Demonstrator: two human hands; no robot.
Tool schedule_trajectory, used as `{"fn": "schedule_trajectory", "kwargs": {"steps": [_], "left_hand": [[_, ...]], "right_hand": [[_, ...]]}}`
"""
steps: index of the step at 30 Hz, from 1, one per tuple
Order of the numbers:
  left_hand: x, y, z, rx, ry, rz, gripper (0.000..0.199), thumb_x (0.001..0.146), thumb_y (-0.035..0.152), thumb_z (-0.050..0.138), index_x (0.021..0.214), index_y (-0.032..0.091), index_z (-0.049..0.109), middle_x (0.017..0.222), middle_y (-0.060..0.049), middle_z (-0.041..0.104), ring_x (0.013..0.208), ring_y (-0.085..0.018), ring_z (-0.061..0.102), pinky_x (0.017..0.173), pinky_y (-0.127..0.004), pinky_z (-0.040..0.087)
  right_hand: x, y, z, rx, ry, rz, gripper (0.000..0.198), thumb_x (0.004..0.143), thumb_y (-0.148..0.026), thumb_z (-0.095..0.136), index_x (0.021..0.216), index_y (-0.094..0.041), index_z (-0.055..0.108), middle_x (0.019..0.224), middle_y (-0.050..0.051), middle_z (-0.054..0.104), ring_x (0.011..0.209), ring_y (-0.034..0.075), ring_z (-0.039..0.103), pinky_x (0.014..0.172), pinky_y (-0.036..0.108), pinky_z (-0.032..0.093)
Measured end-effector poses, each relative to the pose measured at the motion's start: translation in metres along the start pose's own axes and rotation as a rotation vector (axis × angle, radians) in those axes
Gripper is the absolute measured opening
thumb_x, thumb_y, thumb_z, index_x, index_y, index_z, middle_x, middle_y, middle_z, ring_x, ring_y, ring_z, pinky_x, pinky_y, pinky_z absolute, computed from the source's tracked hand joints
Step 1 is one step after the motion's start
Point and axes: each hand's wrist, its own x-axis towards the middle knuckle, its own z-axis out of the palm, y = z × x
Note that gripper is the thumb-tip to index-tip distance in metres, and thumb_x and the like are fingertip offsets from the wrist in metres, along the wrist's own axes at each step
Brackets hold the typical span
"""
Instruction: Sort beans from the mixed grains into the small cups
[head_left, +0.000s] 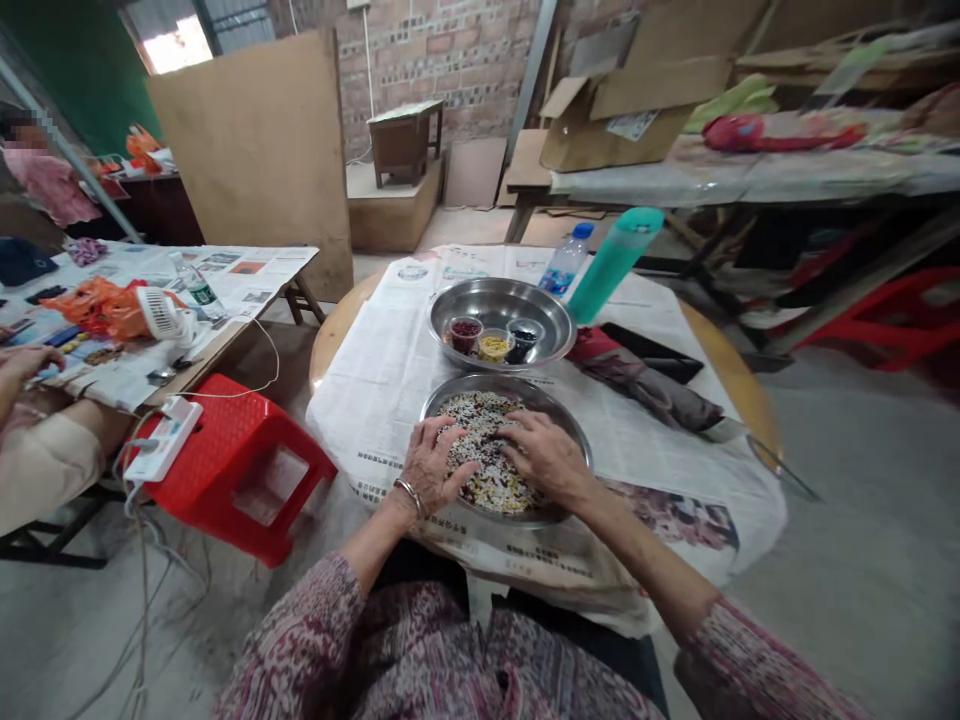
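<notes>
A steel basin [581,440] near the table's front edge holds a mix of white grains with dark, red and yellow beans [487,440]. My left hand [433,465], with a bracelet at the wrist, rests over the basin's left side. Its thumb and fingers are apart, fingertips at the grains. From the right, my right hand [544,455] reaches in with bent, parted fingers touching the mix. Behind stands a second steel basin [502,292] with three small clear cups: dark red beans [465,334], yellow kernels [493,347] and black beans [523,342].
Newspaper [360,400] covers the round table. A blue-capped bottle [564,262], a green bottle [616,262] and a folded umbrella [649,385] lie or stand behind and right. A red stool [232,480] carries a power strip [165,440]. Another person's hand [34,362] is at the left table.
</notes>
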Motion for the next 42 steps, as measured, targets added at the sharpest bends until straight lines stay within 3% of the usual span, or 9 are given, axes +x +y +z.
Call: {"fn": "schedule_trajectory", "kwargs": {"steps": [5,11,16,20,23,26,30,36,42], "left_hand": [[0.001,-0.001,0.001,0.002,0.011,0.005,0.035,0.091,0.038,0.054,0.12,0.017,0.052,0.124,-0.013,0.05,0.119,-0.027,0.045,0.105,-0.048,0.039],[0.001,-0.001,0.0,0.018,-0.004,-0.008,0.034,0.092,0.035,0.053,0.12,0.016,0.052,0.124,-0.014,0.051,0.119,-0.027,0.045,0.105,-0.049,0.04],[0.002,-0.001,0.0,0.012,-0.014,-0.017,0.034,0.091,0.036,0.053,0.12,0.017,0.052,0.123,-0.013,0.052,0.118,-0.027,0.047,0.104,-0.048,0.04],[0.002,-0.001,0.0,0.007,-0.003,-0.003,0.034,0.092,0.036,0.053,0.12,0.016,0.052,0.122,-0.013,0.052,0.118,-0.027,0.047,0.104,-0.048,0.04],[0.001,0.0,-0.001,0.007,-0.002,-0.005,0.034,0.092,0.035,0.053,0.12,0.016,0.051,0.124,-0.014,0.052,0.119,-0.027,0.046,0.104,-0.048,0.04],[0.001,0.0,-0.001,0.0,-0.004,-0.006,0.035,0.091,0.035,0.054,0.12,0.017,0.051,0.123,-0.013,0.052,0.119,-0.027,0.046,0.104,-0.048,0.04],[0.001,0.0,-0.001,-0.018,-0.008,-0.02,0.037,0.091,0.037,0.053,0.122,0.018,0.05,0.124,-0.013,0.051,0.12,-0.028,0.046,0.106,-0.049,0.039],[-0.004,0.002,0.001,-0.019,0.033,-0.051,0.05,0.087,0.042,0.057,0.128,0.017,0.044,0.13,-0.015,0.046,0.123,-0.03,0.043,0.107,-0.052,0.039],[-0.006,-0.001,0.005,0.007,0.023,-0.06,0.056,0.085,0.049,0.06,0.128,0.017,0.045,0.13,-0.015,0.047,0.125,-0.029,0.043,0.109,-0.049,0.04]], "right_hand": [[0.011,0.0,0.002,-0.046,-0.022,0.269,0.033,0.09,-0.027,0.051,0.118,-0.015,0.064,0.117,0.016,0.062,0.11,0.029,0.052,0.095,0.042,0.044],[0.007,-0.032,-0.009,0.284,-0.17,0.076,0.028,0.087,-0.02,0.054,0.111,-0.02,0.068,0.107,0.008,0.065,0.096,0.018,0.06,0.088,0.03,0.045],[-0.015,-0.018,-0.041,0.257,-0.44,0.066,0.027,0.077,-0.009,0.052,0.083,-0.022,0.074,0.084,0.003,0.071,0.08,0.016,0.063,0.074,0.026,0.043],[-0.021,-0.03,-0.042,0.289,-0.611,-0.103,0.027,0.072,-0.005,0.05,0.069,-0.021,0.072,0.065,0.0,0.067,0.065,0.014,0.058,0.063,0.024,0.039],[-0.012,-0.042,-0.028,0.238,-0.47,-0.181,0.034,0.075,-0.004,0.047,0.085,-0.023,0.073,0.082,0.002,0.071,0.078,0.016,0.06,0.072,0.026,0.043],[0.007,-0.04,-0.016,0.111,-0.229,-0.079,0.043,0.082,-0.006,0.043,0.112,-0.024,0.069,0.113,0.006,0.069,0.101,0.021,0.058,0.086,0.031,0.045],[0.035,-0.031,-0.01,-0.025,-0.072,0.056,0.04,0.09,-0.02,0.043,0.125,-0.019,0.062,0.127,0.011,0.062,0.112,0.027,0.053,0.093,0.039,0.044],[0.058,-0.043,0.015,-0.009,-0.097,-0.007,0.051,0.086,-0.04,0.053,0.131,-0.016,0.056,0.133,0.017,0.055,0.119,0.034,0.05,0.098,0.05,0.04],[0.052,-0.034,0.03,0.293,-0.249,-0.364,0.023,0.079,-0.033,0.061,0.096,-0.02,0.069,0.107,0.012,0.068,0.103,0.028,0.059,0.096,0.044,0.043]]}}
